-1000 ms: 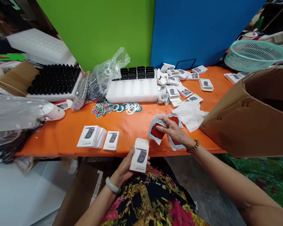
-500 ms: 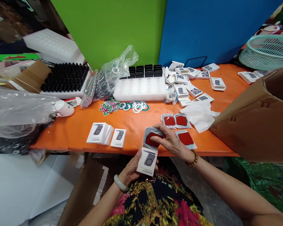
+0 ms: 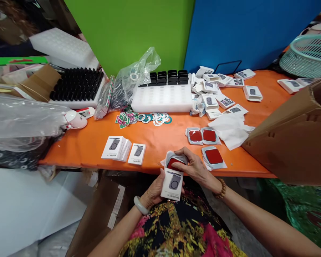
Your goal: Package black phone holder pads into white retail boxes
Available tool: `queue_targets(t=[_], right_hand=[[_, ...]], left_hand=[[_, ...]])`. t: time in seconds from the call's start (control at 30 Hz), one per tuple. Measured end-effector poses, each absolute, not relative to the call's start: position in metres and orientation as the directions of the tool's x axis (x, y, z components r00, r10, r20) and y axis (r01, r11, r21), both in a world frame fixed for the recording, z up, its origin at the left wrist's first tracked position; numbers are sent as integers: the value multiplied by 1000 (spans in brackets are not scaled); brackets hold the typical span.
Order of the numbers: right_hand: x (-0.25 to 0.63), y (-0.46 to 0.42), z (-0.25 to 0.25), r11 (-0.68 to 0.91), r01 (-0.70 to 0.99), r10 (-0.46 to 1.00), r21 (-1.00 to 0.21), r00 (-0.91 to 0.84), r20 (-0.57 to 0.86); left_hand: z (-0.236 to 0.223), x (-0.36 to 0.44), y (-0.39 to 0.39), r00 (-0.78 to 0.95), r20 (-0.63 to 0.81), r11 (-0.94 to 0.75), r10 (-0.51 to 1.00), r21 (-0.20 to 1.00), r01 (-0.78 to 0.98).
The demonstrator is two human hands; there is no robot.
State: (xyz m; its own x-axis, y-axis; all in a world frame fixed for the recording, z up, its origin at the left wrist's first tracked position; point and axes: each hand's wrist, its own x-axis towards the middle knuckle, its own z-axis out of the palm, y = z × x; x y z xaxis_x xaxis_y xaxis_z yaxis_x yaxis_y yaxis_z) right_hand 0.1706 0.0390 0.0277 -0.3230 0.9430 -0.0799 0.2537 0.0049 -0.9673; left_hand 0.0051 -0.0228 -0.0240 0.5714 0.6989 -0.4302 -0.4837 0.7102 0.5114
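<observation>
My left hand [image 3: 156, 188] grips a small white box [image 3: 172, 184] printed "MAGNETIC", with a picture of a dark ring-faced device. Out of the box's far end sticks a red-faced square pad [image 3: 173, 163] in a grey-white wrapper. My right hand [image 3: 194, 166] pinches that pad, thumb on the red face and fingers behind it; its lower part is hidden in or behind the box. To the right on the table lie a pair of red pads [image 3: 202, 135] and a single red pad [image 3: 214, 157], each on a silvery wrapper.
Closed white boxes [image 3: 116, 148] stand left on the orange table [image 3: 91, 150]. Behind are ring stickers [image 3: 160, 119], a white foam tray [image 3: 162, 98] and a pile of boxes [image 3: 210, 100]. A crumpled white tissue [image 3: 231, 130] lies beside a large cardboard carton [image 3: 289, 139] at right.
The red pad has slid down toward the box, so less of its red face shows. My right hand has moved slightly down with it. The whole view has shifted a little.
</observation>
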Motion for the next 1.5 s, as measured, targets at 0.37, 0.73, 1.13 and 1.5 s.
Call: queue_targets(t=[0.37,0.73,1.13,1.5], right_hand=[[185,11,26,327,363,759,-872,-651,13],[182,4,20,158,323,922,-933,-387,22],[176,-10,14,-136,235,881,-962,-415,-226],[164,-39,-9,-363,-50,917,-930,-194,-347]], left_hand=[[-16,-1,-26,646,-317,611,695,734,-297],[-5,-1,-34,229,-374,436,898,818,-375],[3,-17,-34,253,-357,346,899,934,88],[1,-20,-35,197,-358,350,913,934,74]])
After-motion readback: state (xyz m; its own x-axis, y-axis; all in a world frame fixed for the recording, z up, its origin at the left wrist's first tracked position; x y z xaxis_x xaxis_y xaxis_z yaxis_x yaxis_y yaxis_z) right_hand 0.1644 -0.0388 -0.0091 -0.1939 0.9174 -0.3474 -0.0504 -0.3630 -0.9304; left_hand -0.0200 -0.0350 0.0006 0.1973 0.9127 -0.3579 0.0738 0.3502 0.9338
